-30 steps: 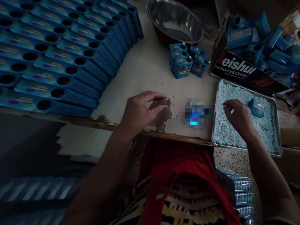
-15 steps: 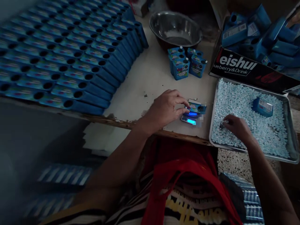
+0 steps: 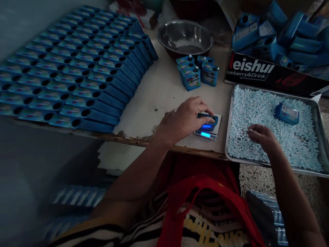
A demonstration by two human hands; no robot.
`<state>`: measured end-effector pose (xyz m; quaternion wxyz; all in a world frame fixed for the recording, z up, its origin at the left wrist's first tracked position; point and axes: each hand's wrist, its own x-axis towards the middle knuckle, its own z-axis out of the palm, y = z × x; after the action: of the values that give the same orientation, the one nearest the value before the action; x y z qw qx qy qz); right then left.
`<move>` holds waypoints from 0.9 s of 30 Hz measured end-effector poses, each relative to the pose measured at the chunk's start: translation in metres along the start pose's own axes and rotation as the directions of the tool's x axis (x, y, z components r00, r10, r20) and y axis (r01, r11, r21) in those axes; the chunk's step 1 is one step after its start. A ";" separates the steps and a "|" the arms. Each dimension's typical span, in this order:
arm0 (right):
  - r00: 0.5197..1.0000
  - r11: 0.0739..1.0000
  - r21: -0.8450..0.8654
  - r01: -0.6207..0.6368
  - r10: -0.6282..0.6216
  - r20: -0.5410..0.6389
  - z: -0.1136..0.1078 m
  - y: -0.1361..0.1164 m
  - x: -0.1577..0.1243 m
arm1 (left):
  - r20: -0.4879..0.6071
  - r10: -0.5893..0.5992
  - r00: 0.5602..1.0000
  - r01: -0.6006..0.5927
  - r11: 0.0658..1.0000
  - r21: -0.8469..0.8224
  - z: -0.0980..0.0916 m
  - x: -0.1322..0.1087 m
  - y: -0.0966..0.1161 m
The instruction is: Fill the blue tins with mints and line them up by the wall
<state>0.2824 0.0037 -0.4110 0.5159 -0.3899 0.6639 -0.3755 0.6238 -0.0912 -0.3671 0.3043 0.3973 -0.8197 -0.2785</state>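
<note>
A small digital scale with a lit blue display lies near the table's front edge. On it rests a blue printed container, its dark round opening toward the right. My left hand reaches over the container, thumb and forefinger brought together at the opening. Whatever is between those fingertips is too small to make out. To the right, a metal tray holds a bed of small pale-blue and white candies. Just over them is my right hand, fingers pinched, their contents hidden. Another blue container lies on the candies.
Rows of blue containers with open holes cover the left of the table. Several capped containers stand before a metal bowl. A black cardboard box full of blue containers stands behind the tray.
My left fingertips have moved right, from the container's left part to its opening. My right hand has lifted slightly from the candies. The view has shifted a little.
</note>
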 end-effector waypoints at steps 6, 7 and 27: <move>0.980 0.957 -0.216 0.191 -0.174 0.097 0.038 -0.050 -0.007 | -0.140 -0.041 0.989 0.046 0.998 0.034 -0.012 -0.014 -0.014; 0.967 0.930 -0.273 0.245 -0.215 0.137 0.048 -0.062 -0.008 | -0.182 -0.060 0.981 0.067 0.997 0.031 -0.018 -0.019 -0.018; 0.918 0.680 -0.625 0.383 -0.202 0.342 0.109 -0.127 0.004 | -0.398 -0.240 0.886 0.247 0.968 -0.034 -0.084 -0.075 -0.062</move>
<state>0.4052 -0.0628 -0.3186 0.3474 -0.6961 0.6140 -0.1332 0.7515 -0.0800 -0.3758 0.4242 0.5479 -0.6865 -0.2203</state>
